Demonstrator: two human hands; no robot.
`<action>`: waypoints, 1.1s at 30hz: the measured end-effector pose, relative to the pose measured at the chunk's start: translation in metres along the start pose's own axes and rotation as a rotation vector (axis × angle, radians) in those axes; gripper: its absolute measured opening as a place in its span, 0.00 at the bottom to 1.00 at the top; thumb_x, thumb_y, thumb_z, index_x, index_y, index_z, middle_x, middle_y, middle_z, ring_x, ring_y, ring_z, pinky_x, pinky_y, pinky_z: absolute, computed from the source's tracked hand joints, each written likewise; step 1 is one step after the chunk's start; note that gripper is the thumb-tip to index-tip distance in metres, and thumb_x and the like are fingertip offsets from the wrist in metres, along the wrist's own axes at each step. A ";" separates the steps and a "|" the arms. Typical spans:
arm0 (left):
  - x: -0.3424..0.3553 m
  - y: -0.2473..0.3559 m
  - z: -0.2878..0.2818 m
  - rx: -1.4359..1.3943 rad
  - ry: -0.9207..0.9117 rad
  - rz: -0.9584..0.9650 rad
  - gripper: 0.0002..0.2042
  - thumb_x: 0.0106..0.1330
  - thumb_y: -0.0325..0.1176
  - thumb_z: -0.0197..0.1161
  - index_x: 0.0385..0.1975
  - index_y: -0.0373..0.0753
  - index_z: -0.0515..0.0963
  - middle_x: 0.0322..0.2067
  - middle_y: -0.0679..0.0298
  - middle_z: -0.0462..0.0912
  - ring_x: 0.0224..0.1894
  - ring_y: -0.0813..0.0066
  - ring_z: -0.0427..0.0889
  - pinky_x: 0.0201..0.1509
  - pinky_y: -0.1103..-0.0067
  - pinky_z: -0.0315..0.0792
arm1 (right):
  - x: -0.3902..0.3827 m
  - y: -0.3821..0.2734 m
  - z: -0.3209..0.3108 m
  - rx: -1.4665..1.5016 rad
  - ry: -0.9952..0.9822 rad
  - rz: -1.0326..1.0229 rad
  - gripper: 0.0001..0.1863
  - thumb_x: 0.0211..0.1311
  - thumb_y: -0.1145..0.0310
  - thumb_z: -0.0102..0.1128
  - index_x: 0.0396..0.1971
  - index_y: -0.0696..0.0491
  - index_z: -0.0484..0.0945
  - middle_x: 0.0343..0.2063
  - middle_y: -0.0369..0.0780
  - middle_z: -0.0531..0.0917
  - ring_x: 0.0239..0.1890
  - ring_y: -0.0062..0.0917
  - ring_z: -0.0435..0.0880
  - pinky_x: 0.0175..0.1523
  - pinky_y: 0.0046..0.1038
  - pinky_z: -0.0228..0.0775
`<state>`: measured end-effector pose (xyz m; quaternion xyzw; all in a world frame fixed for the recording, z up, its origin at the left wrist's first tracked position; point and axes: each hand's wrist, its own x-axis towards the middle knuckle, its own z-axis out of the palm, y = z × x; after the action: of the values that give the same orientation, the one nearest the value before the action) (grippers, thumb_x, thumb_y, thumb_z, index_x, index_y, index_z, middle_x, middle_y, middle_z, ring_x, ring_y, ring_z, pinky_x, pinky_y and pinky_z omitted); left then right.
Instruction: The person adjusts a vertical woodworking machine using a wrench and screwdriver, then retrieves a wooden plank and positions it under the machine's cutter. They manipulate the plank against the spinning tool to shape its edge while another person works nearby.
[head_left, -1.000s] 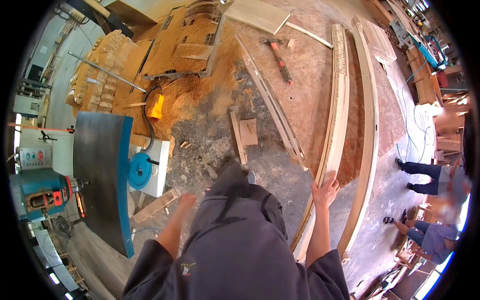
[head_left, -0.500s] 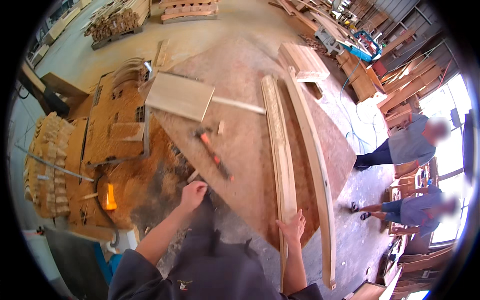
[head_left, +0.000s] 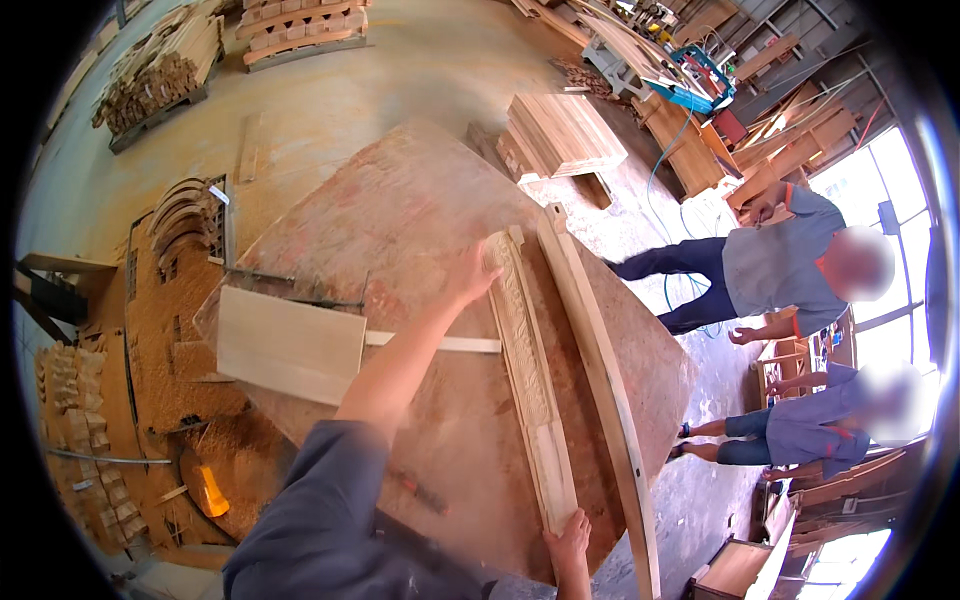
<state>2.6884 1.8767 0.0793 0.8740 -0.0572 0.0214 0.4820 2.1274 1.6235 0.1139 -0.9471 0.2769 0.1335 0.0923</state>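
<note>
A long wooden rail [head_left: 535,400] with a carved face lies on the worn worktable [head_left: 400,190]. My left hand [head_left: 478,272] is stretched out to its far end and closes around the edge there. At the near end my right hand [head_left: 570,540] grips the rail, fingers over its side. To the right runs a second, plain wooden beam [head_left: 605,385], apart from the carved one. A thin wooden strip [head_left: 430,342] reaches from a flat pale board [head_left: 290,345] toward the rail. The hammer's handle [head_left: 425,492] shows blurred beside my left sleeve; its head is hidden.
A stack of planks [head_left: 565,135] stands beyond the table. Two people, one in dark trousers [head_left: 690,275] and one in shorts [head_left: 745,437], stand at the right. Left of the table are sawdust, curved wooden pieces [head_left: 185,220] and a yellow-orange object [head_left: 212,490].
My left hand has gone from the table's near edge to the carved rail's far end. My right hand still holds the near end. The view has shifted, and one person stands closer.
</note>
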 end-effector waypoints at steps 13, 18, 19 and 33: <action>0.112 -0.010 0.008 0.114 -0.449 0.070 0.40 0.44 0.45 0.75 0.62 0.42 0.71 0.56 0.53 0.79 0.62 0.53 0.72 0.67 0.66 0.66 | 0.005 -0.018 -0.004 0.019 -0.082 0.075 0.52 0.35 0.65 0.79 0.62 0.61 0.57 0.53 0.57 0.71 0.56 0.55 0.68 0.61 0.50 0.64; 0.115 -0.034 0.021 0.036 -0.383 0.096 0.42 0.44 0.46 0.78 0.63 0.43 0.71 0.55 0.59 0.80 0.61 0.54 0.73 0.66 0.66 0.67 | 0.007 -0.015 -0.012 -0.009 -0.074 0.091 0.52 0.38 0.63 0.77 0.63 0.62 0.56 0.55 0.57 0.70 0.58 0.55 0.68 0.64 0.48 0.62; 0.113 -0.035 0.020 0.032 -0.367 0.074 0.42 0.44 0.45 0.78 0.63 0.43 0.71 0.55 0.59 0.81 0.60 0.55 0.73 0.66 0.66 0.67 | 0.011 -0.019 -0.014 0.010 -0.095 0.103 0.51 0.40 0.61 0.75 0.63 0.63 0.57 0.56 0.58 0.70 0.59 0.55 0.67 0.65 0.48 0.61; 0.053 0.001 -0.001 0.253 0.052 -0.066 0.26 0.55 0.38 0.70 0.54 0.36 0.74 0.51 0.50 0.79 0.56 0.51 0.75 0.59 0.62 0.70 | 0.010 -0.018 -0.013 -0.009 -0.044 0.056 0.53 0.40 0.64 0.76 0.66 0.64 0.54 0.58 0.59 0.69 0.61 0.55 0.67 0.67 0.47 0.60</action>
<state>2.7405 1.8726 0.0852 0.9284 -0.0125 0.0353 0.3697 2.1474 1.6300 0.1246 -0.9362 0.3006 0.1580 0.0902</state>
